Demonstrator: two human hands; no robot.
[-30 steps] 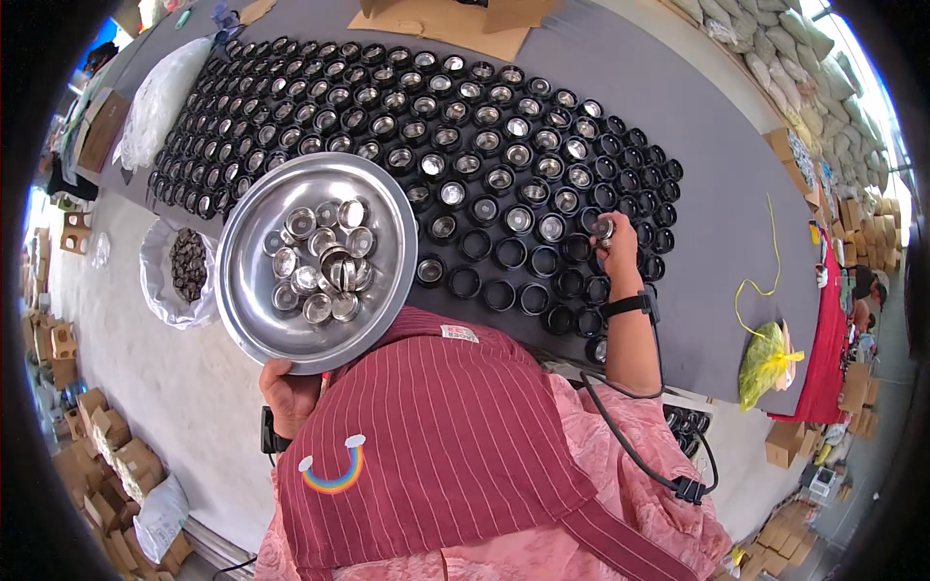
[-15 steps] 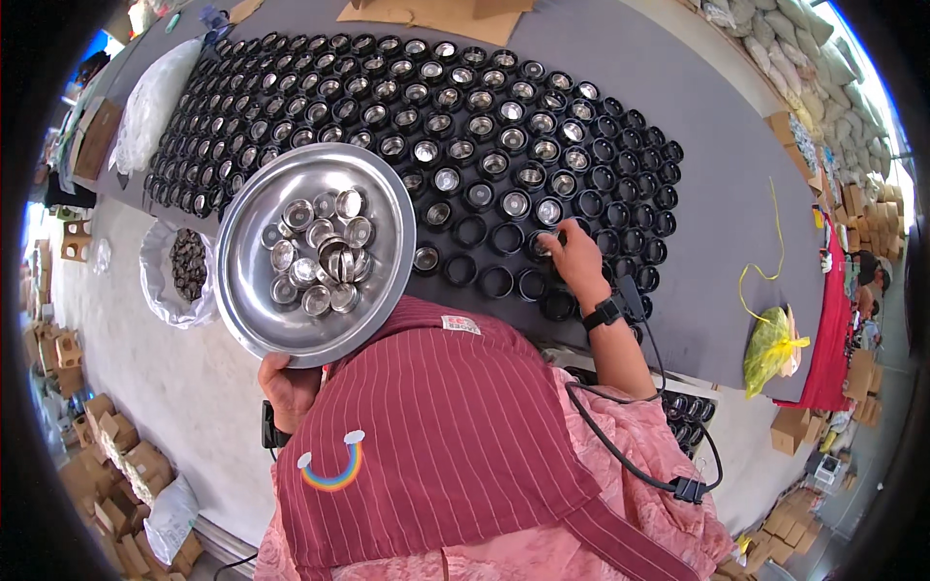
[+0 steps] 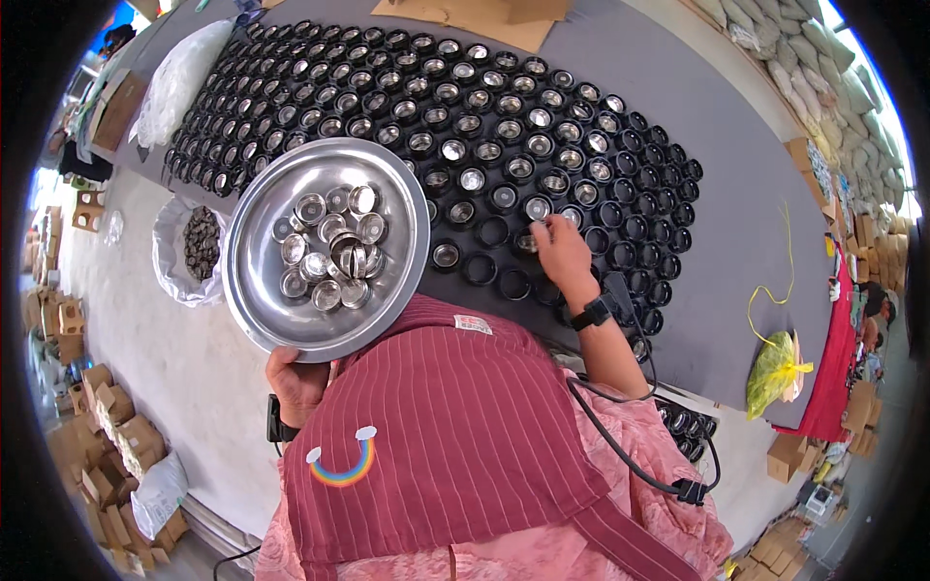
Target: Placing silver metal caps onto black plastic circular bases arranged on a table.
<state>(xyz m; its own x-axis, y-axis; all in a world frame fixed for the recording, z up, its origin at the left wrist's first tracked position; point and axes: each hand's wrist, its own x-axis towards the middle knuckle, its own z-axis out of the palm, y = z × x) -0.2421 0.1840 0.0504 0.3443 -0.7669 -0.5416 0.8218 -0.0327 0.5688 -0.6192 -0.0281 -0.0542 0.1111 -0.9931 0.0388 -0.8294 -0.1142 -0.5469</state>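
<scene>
My left hand [image 3: 295, 380] grips the lower rim of a round stainless steel tray [image 3: 240, 290], its thumb on the edge. Several small shiny metal cups [image 3: 326, 294] lie loosely heaped in the tray's middle. Over the near rows on the table, my right hand [image 3: 564, 254] has its fingers pinched together and pointing down. Its fingertips are at a black ring-shaped holder, where a silver metal cup [image 3: 526, 243] shows partly beneath them. The palm's inside is hidden. Just nearer lie black rings [image 3: 514, 284] without silver in them; most rings farther off hold metal cups.
Rows of black rings cover much of the grey table [image 3: 717, 320]. Cardboard [image 3: 484, 17] lies at the far edge, a white plastic bag [image 3: 184, 82] at far left, a yellow bag [image 3: 773, 373] at right. A lined sack [image 3: 170, 257] stands left. A black cable [image 3: 620, 460] hangs by my right arm.
My right hand has shifted one ring to the left along the row. Silver now shows in the ring under its fingertips. The view has swung slightly; the left hand keeps the tray.
</scene>
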